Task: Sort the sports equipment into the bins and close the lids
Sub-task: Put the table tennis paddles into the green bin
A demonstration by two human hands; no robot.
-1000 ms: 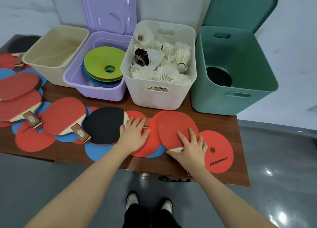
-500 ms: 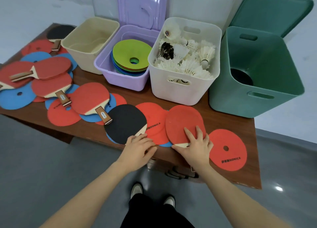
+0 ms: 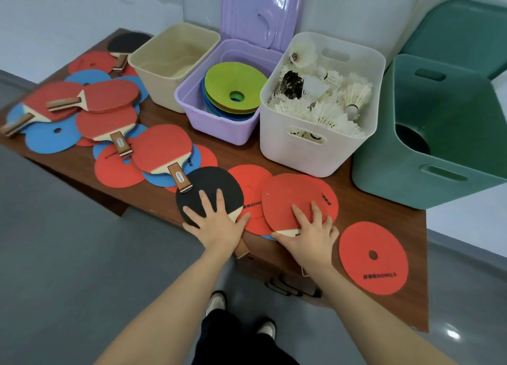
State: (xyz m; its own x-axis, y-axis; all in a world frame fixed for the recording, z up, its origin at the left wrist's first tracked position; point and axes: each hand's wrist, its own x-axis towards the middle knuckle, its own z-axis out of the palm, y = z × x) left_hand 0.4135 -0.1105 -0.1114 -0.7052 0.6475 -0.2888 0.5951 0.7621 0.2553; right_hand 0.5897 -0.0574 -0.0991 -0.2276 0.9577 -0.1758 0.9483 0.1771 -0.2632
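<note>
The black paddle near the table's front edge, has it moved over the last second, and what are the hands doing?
The left hand has slid the black paddle toward the front edge; its handle now overhangs. The right hand stays flat on the red paddle. The bins are unchanged.

Both bare forearms reach forward from the bottom edge, and the two hands lie palm down, near each other but not touching. The left hand has its fingers spread wide and straight (thumb pointing to the right). The right hand also lies flat, its fingers straight and held a little closer together.
</note>
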